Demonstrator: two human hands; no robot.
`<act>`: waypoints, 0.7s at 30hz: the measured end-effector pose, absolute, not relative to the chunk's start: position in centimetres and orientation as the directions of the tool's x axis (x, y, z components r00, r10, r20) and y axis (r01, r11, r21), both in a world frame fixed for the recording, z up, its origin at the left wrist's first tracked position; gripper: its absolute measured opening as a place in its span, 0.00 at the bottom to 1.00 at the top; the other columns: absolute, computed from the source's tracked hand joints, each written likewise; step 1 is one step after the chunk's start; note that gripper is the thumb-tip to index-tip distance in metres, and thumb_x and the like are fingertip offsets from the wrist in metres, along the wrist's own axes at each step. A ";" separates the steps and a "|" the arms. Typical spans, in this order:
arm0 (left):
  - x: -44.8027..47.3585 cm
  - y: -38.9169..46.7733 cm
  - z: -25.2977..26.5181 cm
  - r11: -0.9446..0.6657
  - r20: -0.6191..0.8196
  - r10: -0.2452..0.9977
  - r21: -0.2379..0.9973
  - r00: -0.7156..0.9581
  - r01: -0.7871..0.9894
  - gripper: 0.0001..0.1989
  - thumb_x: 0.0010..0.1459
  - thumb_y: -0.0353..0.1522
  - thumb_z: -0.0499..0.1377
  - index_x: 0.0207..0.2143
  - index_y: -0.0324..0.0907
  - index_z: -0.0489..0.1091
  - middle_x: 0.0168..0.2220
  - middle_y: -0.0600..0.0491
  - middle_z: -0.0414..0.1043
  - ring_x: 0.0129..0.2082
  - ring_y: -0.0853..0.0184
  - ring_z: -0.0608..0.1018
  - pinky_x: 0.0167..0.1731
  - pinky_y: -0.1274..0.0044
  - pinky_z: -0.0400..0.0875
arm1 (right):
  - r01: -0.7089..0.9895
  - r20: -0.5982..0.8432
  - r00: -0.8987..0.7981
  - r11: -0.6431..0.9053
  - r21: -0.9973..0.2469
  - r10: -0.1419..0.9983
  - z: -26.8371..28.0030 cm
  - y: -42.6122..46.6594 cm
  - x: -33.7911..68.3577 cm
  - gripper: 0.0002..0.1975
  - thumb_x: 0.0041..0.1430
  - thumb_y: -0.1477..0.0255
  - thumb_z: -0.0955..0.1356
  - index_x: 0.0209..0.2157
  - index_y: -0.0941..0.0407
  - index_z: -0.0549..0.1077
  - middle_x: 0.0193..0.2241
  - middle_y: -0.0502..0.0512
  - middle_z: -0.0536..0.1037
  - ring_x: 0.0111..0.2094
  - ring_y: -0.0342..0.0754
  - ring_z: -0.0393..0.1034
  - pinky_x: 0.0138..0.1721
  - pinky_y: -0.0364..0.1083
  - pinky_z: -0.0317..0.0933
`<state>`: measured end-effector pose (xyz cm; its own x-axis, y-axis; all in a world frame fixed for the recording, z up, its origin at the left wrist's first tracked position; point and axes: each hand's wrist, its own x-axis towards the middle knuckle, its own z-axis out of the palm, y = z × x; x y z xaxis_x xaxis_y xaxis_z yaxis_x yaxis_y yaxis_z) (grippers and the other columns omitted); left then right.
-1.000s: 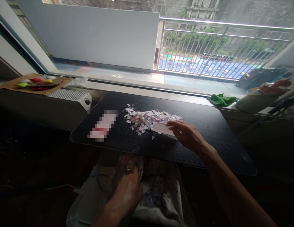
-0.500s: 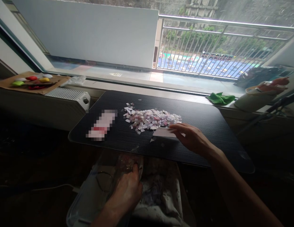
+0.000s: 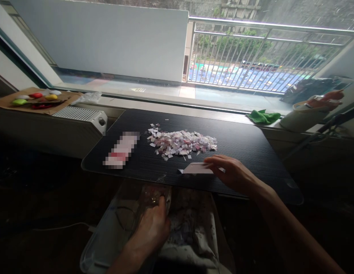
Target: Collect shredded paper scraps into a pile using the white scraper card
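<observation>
On the black table, a loose pile of small cut paper pieces [image 3: 182,142] lies near the middle, pale with pink bits. My right hand [image 3: 229,171] pinches a flat whitish card [image 3: 198,168], tilted with its long edge down at the tabletop, in front of the pile. A few scraps lie against the card's left end. Below the table's front edge, my left hand [image 3: 154,220] grips a clear plastic container [image 3: 152,192], its thumb on the near side; its contents are dim. Beside it, more scraps lie on pale cloth [image 3: 205,236] over my lap.
The black table [image 3: 236,139] stands against a window. A blurred-out pink and white item [image 3: 122,148] lies on its left. Beyond are a radiator [image 3: 82,114], a green cloth [image 3: 264,117] and a pale pot [image 3: 303,116]. A translucent bin [image 3: 104,236] is low on the left.
My right hand has drawn the card toward the table's front edge, away from the pile, bringing a few scraps along. My left hand keeps its hold on the container.
</observation>
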<state>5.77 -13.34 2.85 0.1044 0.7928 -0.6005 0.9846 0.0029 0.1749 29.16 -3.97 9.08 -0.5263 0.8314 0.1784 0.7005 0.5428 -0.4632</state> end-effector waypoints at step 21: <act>5.5 -13.5 2.9 -0.025 -0.582 0.805 0.166 0.118 0.986 0.22 0.55 0.30 0.44 0.53 0.35 0.53 0.35 0.46 0.71 0.38 0.59 0.74 0.35 0.74 0.63 | 0.739 -0.113 -0.109 0.004 -0.674 0.988 6.9 -3.1 32.2 0.17 0.49 0.70 0.63 0.41 0.61 0.73 0.31 0.55 0.78 0.29 0.46 0.71 0.25 0.40 0.62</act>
<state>5.55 -13.49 2.95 0.1182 0.8047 -0.5818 0.9858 -0.0247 0.1662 32.18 -3.14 6.93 -0.1094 0.9875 -0.1133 0.7387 0.0045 -0.6740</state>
